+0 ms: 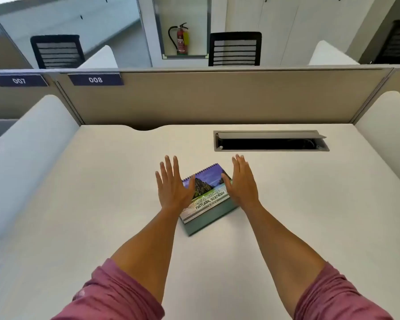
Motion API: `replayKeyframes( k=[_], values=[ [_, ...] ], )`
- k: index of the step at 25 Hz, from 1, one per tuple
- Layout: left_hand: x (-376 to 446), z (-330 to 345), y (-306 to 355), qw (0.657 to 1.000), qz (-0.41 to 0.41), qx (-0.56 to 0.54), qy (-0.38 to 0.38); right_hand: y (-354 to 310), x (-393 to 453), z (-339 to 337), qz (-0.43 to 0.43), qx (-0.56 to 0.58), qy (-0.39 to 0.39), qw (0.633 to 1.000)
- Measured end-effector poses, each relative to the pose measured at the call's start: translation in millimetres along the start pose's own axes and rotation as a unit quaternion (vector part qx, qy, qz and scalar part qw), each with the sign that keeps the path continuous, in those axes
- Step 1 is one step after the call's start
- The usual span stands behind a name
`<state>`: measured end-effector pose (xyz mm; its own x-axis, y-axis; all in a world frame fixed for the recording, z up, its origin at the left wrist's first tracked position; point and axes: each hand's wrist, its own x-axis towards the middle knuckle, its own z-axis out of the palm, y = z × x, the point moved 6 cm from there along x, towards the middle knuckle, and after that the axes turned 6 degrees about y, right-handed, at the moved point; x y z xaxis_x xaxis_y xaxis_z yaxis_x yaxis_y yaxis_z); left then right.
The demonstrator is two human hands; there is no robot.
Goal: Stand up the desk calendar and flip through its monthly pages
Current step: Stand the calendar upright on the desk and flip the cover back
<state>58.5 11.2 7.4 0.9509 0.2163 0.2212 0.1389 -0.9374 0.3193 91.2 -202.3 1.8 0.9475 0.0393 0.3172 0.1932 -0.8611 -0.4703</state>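
A spiral-bound desk calendar [207,197] lies flat on the white desk [102,204], turned at an angle, its cover showing a mountain scene and the words "Natural Scenery". Its grey-green base shows along the near edge. My left hand [172,184] hovers over the calendar's left edge with fingers spread. My right hand [241,181] is at the calendar's right edge, fingers extended, thumb over the cover. Neither hand holds anything. Whether the palms touch the calendar is hard to tell.
A recessed cable box [271,140] with its lid raised sits in the desk behind and right of the calendar. A beige partition [217,98] closes the back; white side panels [26,153] flank the desk. Black chairs [234,48] and a fire extinguisher [182,41] stand beyond.
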Motion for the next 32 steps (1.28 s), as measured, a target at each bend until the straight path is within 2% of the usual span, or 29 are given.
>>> replayKeyframes(
  k=[7, 10, 12, 17, 20, 23, 28, 30, 32],
  values=[
    [-31, 32, -26, 0.976, -0.204, -0.042, -0.069, 23, -16, 32, 0.074, -0.032, -0.108, 0.991],
    [-36, 41, -34, 0.933, -0.334, -0.080, -0.105, 27, -12, 38, 0.157, -0.004, -0.120, 0.980],
    [-40, 44, -37, 0.907, -0.386, -0.097, -0.137, 28, -8, 42, 0.182, -0.002, -0.123, 0.976],
    [-34, 45, -37, 0.880, -0.428, -0.150, -0.140, 25, 2, 50, 0.192, -0.012, -0.138, 0.972],
    [-28, 39, -38, 0.836, -0.488, -0.217, -0.123, 23, 6, 52, 0.206, -0.011, -0.144, 0.968],
    [-27, 37, -40, 0.795, -0.526, -0.275, -0.122, 29, 5, 53, 0.277, 0.031, -0.149, 0.949],
    [-34, 37, -45, 0.676, -0.599, -0.423, -0.067, 38, 1, 54, 0.414, 0.106, -0.127, 0.895],
    [-33, 35, -45, 0.673, -0.600, -0.429, -0.063, 38, 1, 55, 0.442, 0.156, -0.102, 0.877],
    [-31, 31, -45, 0.705, -0.592, -0.387, -0.056, 34, 2, 56, 0.457, 0.189, -0.075, 0.866]
  ],
)
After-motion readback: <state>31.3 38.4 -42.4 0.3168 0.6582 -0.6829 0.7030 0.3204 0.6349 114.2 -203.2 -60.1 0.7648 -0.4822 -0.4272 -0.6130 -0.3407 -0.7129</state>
